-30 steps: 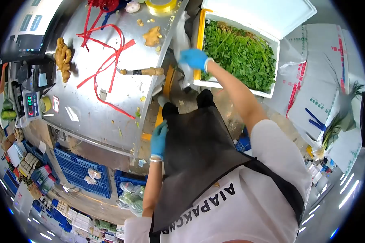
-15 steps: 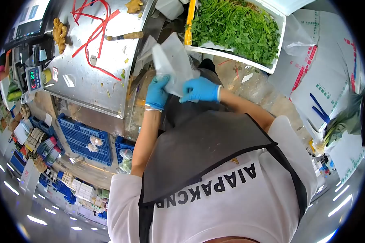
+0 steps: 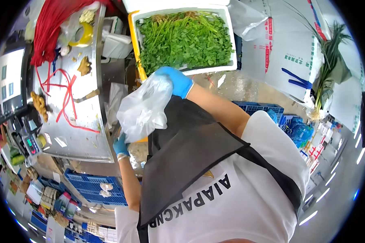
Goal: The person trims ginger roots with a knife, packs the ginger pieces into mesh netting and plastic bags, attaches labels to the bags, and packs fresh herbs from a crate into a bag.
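A clear plastic bag (image 3: 144, 107) hangs opened out and puffed up between my two blue-gloved hands. At its upper right, my right hand (image 3: 176, 82) grips the bag, its fingertips partly behind the film. Lower down, my left hand (image 3: 121, 146) is closed at the bag's bottom left edge; some of its fingers are hidden. Just beyond my right hand stands a white foam box (image 3: 233, 48) full of leafy green herbs (image 3: 186, 40), which look like coriander.
On the steel table (image 3: 83, 143) at left lie ginger (image 3: 39, 106), red ties (image 3: 65, 105), a knife with a wooden handle (image 3: 89, 95) and yellow tape (image 3: 83, 34). A scale (image 3: 30, 143) stands at its edge. Leeks (image 3: 330, 77) lie at right; a blue pallet (image 3: 95, 186) is lower left.
The bag has gone from flat to spread and puffed out. My right hand has moved up toward the herb box, my left hand down and left. The view has turned rightward.
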Motion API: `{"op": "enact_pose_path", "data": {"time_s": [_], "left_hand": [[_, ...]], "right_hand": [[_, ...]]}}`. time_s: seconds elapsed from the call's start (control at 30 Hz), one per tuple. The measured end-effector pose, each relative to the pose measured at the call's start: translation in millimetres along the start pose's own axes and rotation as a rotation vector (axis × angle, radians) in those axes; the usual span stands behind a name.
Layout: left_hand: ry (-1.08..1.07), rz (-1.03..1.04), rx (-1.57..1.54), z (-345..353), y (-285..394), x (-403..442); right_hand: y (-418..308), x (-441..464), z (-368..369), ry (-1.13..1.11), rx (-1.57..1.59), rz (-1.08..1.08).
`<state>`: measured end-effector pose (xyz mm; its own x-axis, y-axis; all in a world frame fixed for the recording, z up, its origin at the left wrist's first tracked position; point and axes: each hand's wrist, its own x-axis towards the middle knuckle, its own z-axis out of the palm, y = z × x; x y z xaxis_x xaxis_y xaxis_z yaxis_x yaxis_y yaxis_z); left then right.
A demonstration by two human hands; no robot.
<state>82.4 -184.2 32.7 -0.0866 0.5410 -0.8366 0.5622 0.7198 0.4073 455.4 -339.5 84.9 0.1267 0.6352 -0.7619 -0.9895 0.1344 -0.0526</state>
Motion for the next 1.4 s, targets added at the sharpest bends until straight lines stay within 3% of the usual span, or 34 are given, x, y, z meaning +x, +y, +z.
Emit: {"op": "enact_pose_path", "data": {"time_s": [0.03,0.07,0.13,0.2,0.23,0.27,0.33,0.37,0.4,0.47,0.5,0.57,0.63,0.67,0.73,0.83,0.93,1.07,1.17,1.27,1.3,1.4], "left_hand": [[-0.142,0.424,0.456,-27.5,-32.5,50.0],[0.0,0.751,0.793,-10.2,-0.2,13.1],[0.123,1.144,0.807,45.0,74.2,-79.1],[0.02,1.169,0.733,97.8,116.8,-118.6],[-0.046,1.231,0.764,120.8,128.1,-123.1],[-0.203,1.152,0.566,136.8,108.4,-97.7],[-0.6,0.824,0.224,171.4,117.1,-89.5],[-0.53,0.867,0.303,178.3,110.8,-80.7],[-0.456,0.909,0.379,180.0,97.4,-68.5],[-0.325,0.891,0.535,179.9,88.9,-65.7],[-0.267,0.83,0.612,179.4,88.3,-70.0],[-0.174,0.791,0.801,182.1,89.2,-78.2],[-0.091,0.828,1.021,190.3,89.7,-87.4],[-0.049,0.84,1.136,196.7,91.9,-92.4],[-0.081,0.844,1.179,218.2,100.1,-97.5],[-0.137,0.853,1.186,234.7,105.4,-105.9],[-0.119,0.811,1.2,244.7,106.6,-113.4],[-0.097,0.883,1.239,229.7,93.3,-89.2],[-0.148,0.78,1.256,243.3,112.9,-93.8],[-0.218,0.825,1.233,249.8,122.4,-73.8],[-0.23,0.913,1.214,246.3,120.0,-62.6],[-0.242,0.875,1.24,243.7,121.9,-42.8]], "right_hand": [[-0.7,12.4,-12.0,-0.08,-0.113,-0.045],[-2.6,16.5,-15.9,-0.132,-0.377,-0.14],[9.2,13.8,-20.7,-0.341,-0.814,-0.377],[31.9,12.3,-22.4,-0.589,-1.04,-0.687],[36.9,-3.9,-7.2,-0.57,-1.042,-0.456],[28.9,-19.5,14.5,-0.547,-1.031,-0.228],[-16.8,-38.4,31.5,-0.547,-1.262,-0.152],[-41.5,-44.3,25.2,-0.546,-1.379,-0.106],[-71.9,-36.0,-7.3,-0.463,-1.065,-0.134],[-154.4,-1.6,-93.7,-0.105,-0.856,-0.498],[-199.4,2.1,-107.8,0.425,-0.476,-0.429],[-273.3,53.0,-232.0,0.63,-0.207,-0.388],[-315.3,83.8,-274.8,0.78,-0.269,-0.226],[-324.2,90.1,-260.4,0.896,-0.267,-0.17],[-336.0,118.7,-271.2,0.886,-0.144,-0.076],[-322.5,139.3,-295.8,0.79,0.075,-0.115],[-269.7,73.1,-256.7,0.632,0.184,-0.548],[-215.5,-51.4,-191.4,0.631,-0.338,-0.775],[-195.1,-59.1,-230.3,0.792,-0.444,-0.75],[-210.2,-90.4,-220.0,0.701,-0.514,-1.103],[-216.8,-100.4,-219.8,0.626,-0.338,-1.119],[-250.3,-133.2,-195.4,0.547,0.067,-1.106]]}}
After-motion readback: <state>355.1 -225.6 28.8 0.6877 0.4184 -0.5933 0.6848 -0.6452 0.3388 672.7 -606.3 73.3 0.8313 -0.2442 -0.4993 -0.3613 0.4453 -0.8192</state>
